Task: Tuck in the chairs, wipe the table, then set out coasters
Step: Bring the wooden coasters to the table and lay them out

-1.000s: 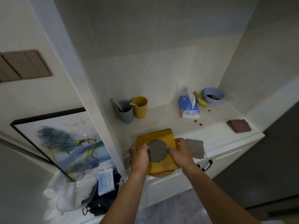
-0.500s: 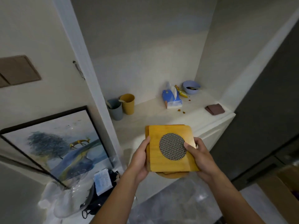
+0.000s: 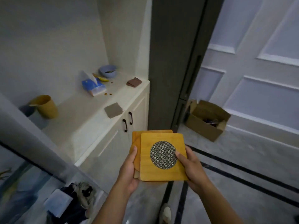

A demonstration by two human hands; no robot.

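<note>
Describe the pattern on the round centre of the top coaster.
Fine black-and-silver woven mesh, set in the yellow wooden top coaster; clearest in the head view.

Top coaster [image 3: 161, 173] hides most of the stack [image 3: 136, 139].

A white cabinet [image 3: 103, 126] adjoins a dark panel [image 3: 169, 62], a panelled door [image 3: 258, 78] and grey floor [image 3: 242, 159].
</note>
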